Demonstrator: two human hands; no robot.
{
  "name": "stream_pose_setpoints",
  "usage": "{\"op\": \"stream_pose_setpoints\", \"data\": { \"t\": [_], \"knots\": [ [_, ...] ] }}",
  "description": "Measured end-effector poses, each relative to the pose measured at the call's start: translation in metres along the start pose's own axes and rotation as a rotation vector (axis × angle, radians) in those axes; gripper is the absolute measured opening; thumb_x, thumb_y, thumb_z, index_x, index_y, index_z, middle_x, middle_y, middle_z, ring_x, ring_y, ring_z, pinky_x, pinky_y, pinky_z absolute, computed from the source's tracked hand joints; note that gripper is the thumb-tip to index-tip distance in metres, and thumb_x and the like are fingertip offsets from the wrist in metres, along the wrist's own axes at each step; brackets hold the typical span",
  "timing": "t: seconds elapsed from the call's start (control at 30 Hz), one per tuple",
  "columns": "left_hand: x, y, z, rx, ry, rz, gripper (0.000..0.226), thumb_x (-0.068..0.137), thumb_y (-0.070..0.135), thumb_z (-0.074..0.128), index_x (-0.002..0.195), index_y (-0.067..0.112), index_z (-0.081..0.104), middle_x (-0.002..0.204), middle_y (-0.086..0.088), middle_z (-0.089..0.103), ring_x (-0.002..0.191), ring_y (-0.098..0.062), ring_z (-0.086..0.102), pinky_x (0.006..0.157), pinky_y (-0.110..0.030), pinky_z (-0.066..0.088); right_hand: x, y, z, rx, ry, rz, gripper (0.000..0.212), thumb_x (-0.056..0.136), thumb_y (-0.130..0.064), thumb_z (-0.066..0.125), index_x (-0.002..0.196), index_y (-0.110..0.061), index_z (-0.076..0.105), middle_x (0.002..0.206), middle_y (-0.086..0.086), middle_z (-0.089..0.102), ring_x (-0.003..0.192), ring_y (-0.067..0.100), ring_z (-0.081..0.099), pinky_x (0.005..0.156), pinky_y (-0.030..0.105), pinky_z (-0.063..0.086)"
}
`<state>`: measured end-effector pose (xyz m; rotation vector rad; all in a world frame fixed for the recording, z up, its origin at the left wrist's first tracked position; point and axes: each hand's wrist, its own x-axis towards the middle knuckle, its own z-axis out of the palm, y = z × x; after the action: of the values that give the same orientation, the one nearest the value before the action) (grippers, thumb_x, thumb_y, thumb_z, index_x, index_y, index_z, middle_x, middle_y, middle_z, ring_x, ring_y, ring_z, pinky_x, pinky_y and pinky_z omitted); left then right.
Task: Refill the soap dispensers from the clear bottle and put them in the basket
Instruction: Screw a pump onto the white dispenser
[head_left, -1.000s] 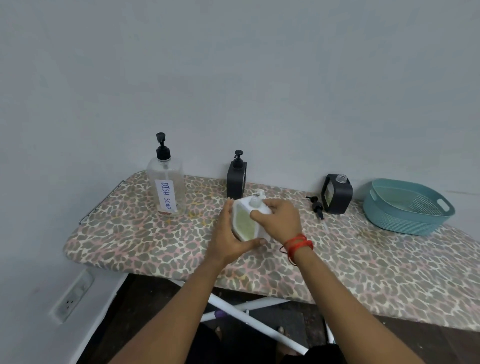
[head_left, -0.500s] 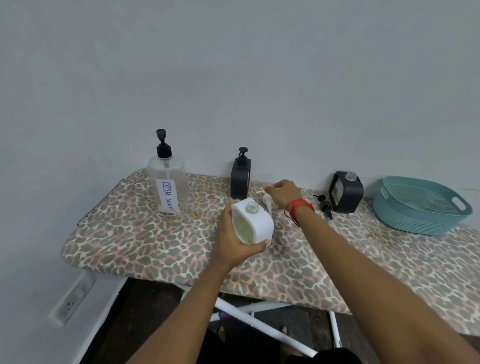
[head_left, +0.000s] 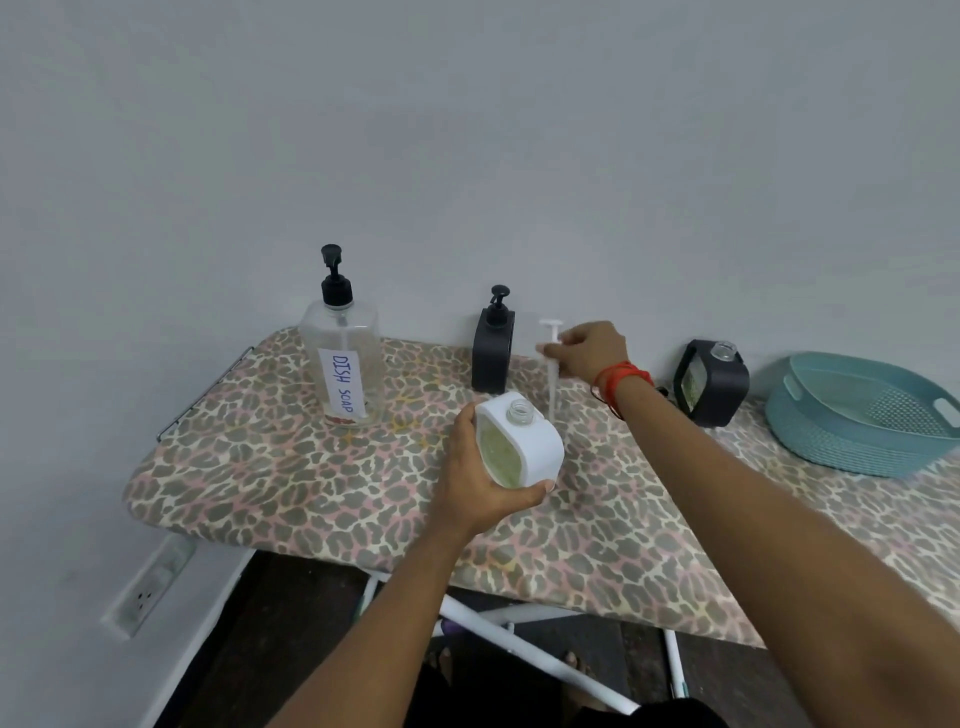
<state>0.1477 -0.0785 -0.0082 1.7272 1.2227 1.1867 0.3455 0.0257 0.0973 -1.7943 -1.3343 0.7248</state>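
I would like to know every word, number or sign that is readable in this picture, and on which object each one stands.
"DISH SOAP": blue handwriting on the white paper label of the tall clear plastic pump bottle.
Nothing else is readable: the white square dispenser, the white pump, the black dispenser with a pump, the open black dispenser and the teal plastic basket show no text.

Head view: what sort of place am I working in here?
Probably a room in a home, maybe a laundry corner. The work surface is an ironing board with a leopard-print cover, against a plain wall with a low socket; a hand-labelled DISH SOAP bottle stands on it.
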Motion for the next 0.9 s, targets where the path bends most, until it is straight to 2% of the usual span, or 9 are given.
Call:
{"op": "stream_pose_setpoints", "data": {
  "t": [0.07,0.13,0.3,0.37,0.5,0.57,0.73,0.8,0.9],
  "knots": [
    [-0.001,0.002,0.000,0.000,0.001,-0.004,0.119,0.053,0.048,0.098,0.149,0.022,0.033,0.142,0.006,0.048,0.130,-0.014,0.051,0.106,-0.044,0.049,-0.020,-0.017,-0.012,0.192,0.100,-0.170,0.032,0.078,-0.028,0.086,0.090,-0.001,0.074,0.086,0.012,0.075,0.083,0.027,0.075,0.083,0.043,0.062],
    [-0.001,0.004,0.000,-0.007,0.003,-0.009,0.118,0.053,0.047,0.099,0.148,0.024,0.033,0.141,0.007,0.049,0.129,-0.011,0.051,0.106,-0.042,0.050,-0.042,-0.035,-0.023,0.318,0.149,-0.324,0.026,0.077,-0.032,0.086,0.082,-0.010,0.074,0.076,0.003,0.071,0.075,0.019,0.072,0.077,0.041,0.063],
    [-0.003,0.006,-0.001,0.004,0.004,-0.021,0.119,0.052,0.050,0.098,0.148,0.025,0.033,0.141,0.008,0.049,0.128,-0.012,0.051,0.105,-0.043,0.050,-0.086,-0.060,-0.034,0.334,0.171,-0.494,0.030,0.076,-0.039,0.084,0.090,-0.015,0.075,0.090,0.000,0.077,0.078,0.023,0.075,0.075,0.045,0.062],
    [-0.004,0.006,-0.001,0.011,0.006,-0.023,0.120,0.052,0.052,0.097,0.149,0.024,0.032,0.141,0.007,0.049,0.128,-0.013,0.051,0.105,-0.044,0.050,-0.094,-0.058,-0.030,0.272,0.159,-0.507,0.019,0.077,-0.036,0.085,0.087,-0.025,0.073,0.086,-0.007,0.075,0.075,0.020,0.073,0.073,0.038,0.062],
    [-0.003,0.006,-0.001,0.012,0.008,-0.020,0.118,0.051,0.055,0.096,0.148,0.026,0.034,0.140,0.007,0.050,0.127,-0.013,0.053,0.103,-0.046,0.051,-0.105,-0.038,-0.012,0.169,0.088,-0.547,0.018,0.077,-0.031,0.086,0.086,-0.033,0.070,0.075,-0.023,0.070,0.066,-0.003,0.064,0.065,0.012,0.052],
    [-0.003,0.007,-0.001,0.012,0.009,-0.020,0.118,0.051,0.056,0.096,0.147,0.026,0.035,0.139,0.008,0.050,0.126,-0.013,0.054,0.102,-0.046,0.052,-0.109,-0.026,-0.002,0.156,0.044,-0.544,0.021,0.078,-0.028,0.086,0.086,-0.037,0.069,0.073,-0.027,0.069,0.068,-0.005,0.063,0.068,0.012,0.052],
    [-0.002,0.007,-0.002,0.000,0.003,-0.032,0.117,0.051,0.056,0.096,0.147,0.029,0.034,0.138,0.009,0.052,0.126,-0.013,0.055,0.102,-0.046,0.052,-0.116,-0.012,0.008,0.235,0.034,-0.518,0.018,0.081,-0.027,0.083,0.088,-0.039,0.072,0.074,-0.023,0.067,0.069,0.003,0.059,0.069,0.022,0.052],
    [-0.003,0.008,-0.002,-0.002,0.002,-0.030,0.116,0.051,0.055,0.096,0.146,0.029,0.035,0.137,0.009,0.052,0.125,-0.013,0.055,0.102,-0.046,0.052,-0.117,-0.013,0.007,0.243,0.038,-0.509,0.017,0.081,-0.027,0.083,0.086,-0.039,0.072,0.072,-0.015,0.067,0.066,0.004,0.059,0.068,0.024,0.051],
    [-0.003,0.010,-0.003,-0.016,0.001,-0.038,0.115,0.052,0.050,0.098,0.146,0.026,0.036,0.137,0.007,0.054,0.125,-0.015,0.056,0.102,-0.047,0.052,-0.119,-0.012,0.008,0.237,0.028,-0.482,0.011,0.081,-0.025,0.083,0.085,-0.030,0.075,0.074,-0.002,0.070,0.066,0.007,0.059,0.067,0.028,0.051]
  ]
}}
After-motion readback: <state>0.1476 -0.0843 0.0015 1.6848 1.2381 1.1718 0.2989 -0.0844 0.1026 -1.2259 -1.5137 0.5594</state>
